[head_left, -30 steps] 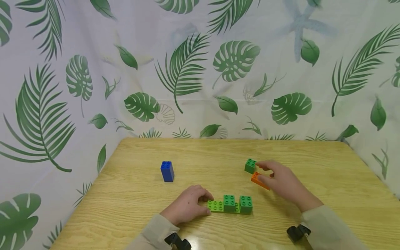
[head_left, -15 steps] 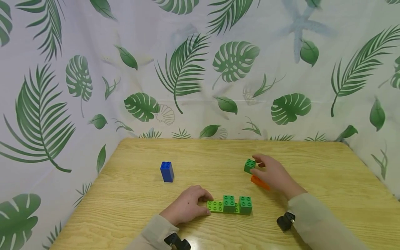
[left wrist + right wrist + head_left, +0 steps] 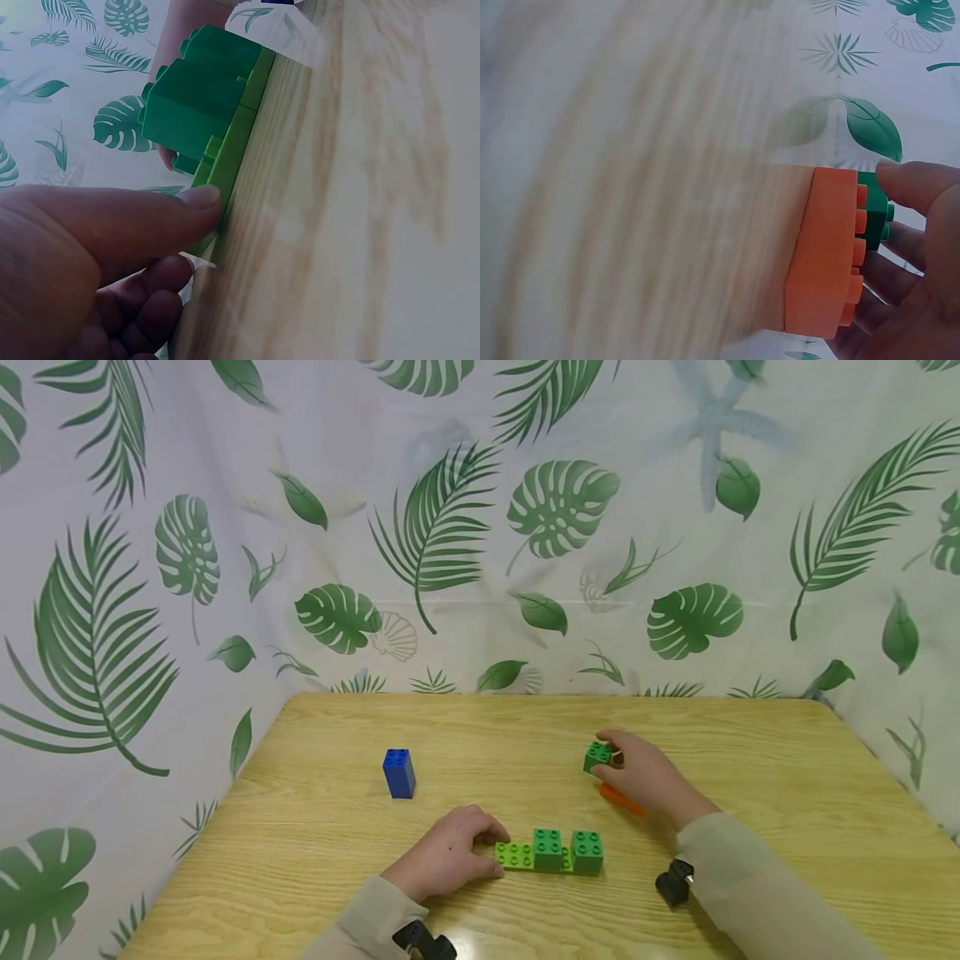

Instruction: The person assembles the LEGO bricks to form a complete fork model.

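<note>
hands: 2 | left hand [image 3: 448,852]: pinching, thumb [image 3: 199,198] opposite curled fingers [image 3: 161,304] | right hand [image 3: 637,770]: same pinch, set farther forward than left | left forearm [image 3: 369,920], right forearm [image 3: 757,889]: sleeved, both slanting inward

Screened-off tabletop nook, leaf-print cloth backdrop [image 3: 465,410], wood-grain table [image 3: 495,727]

Pale wood-grain table [image 3: 480,777] has white cloth [image 3: 472,547] at back and both sides, printed with green leaves [image 3: 542,612], a faint blue starfish [image 3: 710,425] and pale shell outlines [image 3: 395,637], plus bright glare [image 3: 467,941] on the near tabletop.
</note>
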The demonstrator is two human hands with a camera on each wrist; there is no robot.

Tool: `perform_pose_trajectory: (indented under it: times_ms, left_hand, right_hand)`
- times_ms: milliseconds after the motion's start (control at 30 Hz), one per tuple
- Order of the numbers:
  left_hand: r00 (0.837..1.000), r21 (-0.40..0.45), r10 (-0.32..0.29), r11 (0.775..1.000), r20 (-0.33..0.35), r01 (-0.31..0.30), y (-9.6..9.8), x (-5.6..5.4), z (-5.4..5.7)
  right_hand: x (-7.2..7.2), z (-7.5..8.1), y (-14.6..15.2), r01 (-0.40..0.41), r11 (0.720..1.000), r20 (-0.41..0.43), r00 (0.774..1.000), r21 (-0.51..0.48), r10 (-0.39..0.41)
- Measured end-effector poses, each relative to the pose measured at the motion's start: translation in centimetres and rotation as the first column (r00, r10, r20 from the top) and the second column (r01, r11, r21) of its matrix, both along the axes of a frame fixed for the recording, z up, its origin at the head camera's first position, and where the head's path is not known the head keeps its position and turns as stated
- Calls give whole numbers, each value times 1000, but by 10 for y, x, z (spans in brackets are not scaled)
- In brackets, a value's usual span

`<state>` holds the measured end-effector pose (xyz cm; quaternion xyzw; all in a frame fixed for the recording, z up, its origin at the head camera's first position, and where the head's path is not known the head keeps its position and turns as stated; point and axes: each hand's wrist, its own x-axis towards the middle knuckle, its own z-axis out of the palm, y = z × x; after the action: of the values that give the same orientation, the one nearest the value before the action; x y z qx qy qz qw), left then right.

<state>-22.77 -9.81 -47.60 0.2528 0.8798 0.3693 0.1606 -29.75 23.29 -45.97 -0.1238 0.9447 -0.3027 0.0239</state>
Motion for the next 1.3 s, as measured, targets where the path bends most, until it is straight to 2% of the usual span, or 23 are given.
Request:
perform_pose_trajectory:
  times_ms: [300, 767, 1067, 1300]
  left_hand:
    - [1000, -6, -2, 1000, -14, 2, -1, 0, -1]
    - [1000, -2, 7, 1000, -2, -7, -1, 0, 0]
    - [1000, -4, -3, 1000, -4, 3, 0, 0, 0]
    - [1000, -8, -3, 1000, -9, 3, 0, 0, 0]
  right_hand:
    - [-3, 2, -6, 19, 998, 31, 999, 62, -21]
    - [-4, 1, -9, 0, 993, 18, 1000, 114, -2]
    - [11, 11, -14, 3, 997, -11, 1000, 78, -2]
    - [25, 24, -22, -40, 999, -53, 998, 33, 41]
